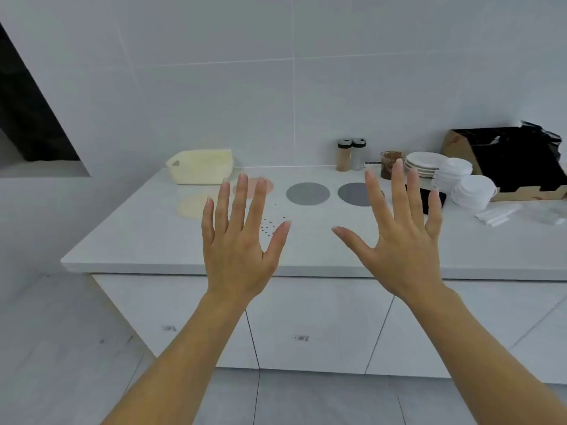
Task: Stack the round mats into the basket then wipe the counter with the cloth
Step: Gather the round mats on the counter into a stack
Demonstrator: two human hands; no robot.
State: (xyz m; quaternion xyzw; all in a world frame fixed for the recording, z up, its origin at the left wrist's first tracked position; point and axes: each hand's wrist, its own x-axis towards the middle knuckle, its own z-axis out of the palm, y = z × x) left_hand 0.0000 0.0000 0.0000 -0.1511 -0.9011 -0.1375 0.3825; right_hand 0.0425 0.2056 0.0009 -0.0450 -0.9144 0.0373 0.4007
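Several round mats lie flat on the white counter (153, 240): a cream mat (190, 205) at the left, a pink mat (270, 187) behind my fingers, a light grey mat (307, 193) and a dark grey mat (354, 194). A cream basket (199, 166) stands at the back left against the wall. A black cloth (425, 199) lies to the right of the dark grey mat, partly hidden by my right hand. My left hand (239, 240) and my right hand (402, 237) are held up in front of the counter, fingers spread, holding nothing.
Dark crumbs (270, 225) dot the counter between my hands. At the back right stand two spice shakers (349, 153), a jar (388, 162), stacked plates (425, 164), stacked white bowls (466, 188) and a cardboard box with black lining (515, 161). Plastic wrappers (497, 214) lie beside them.
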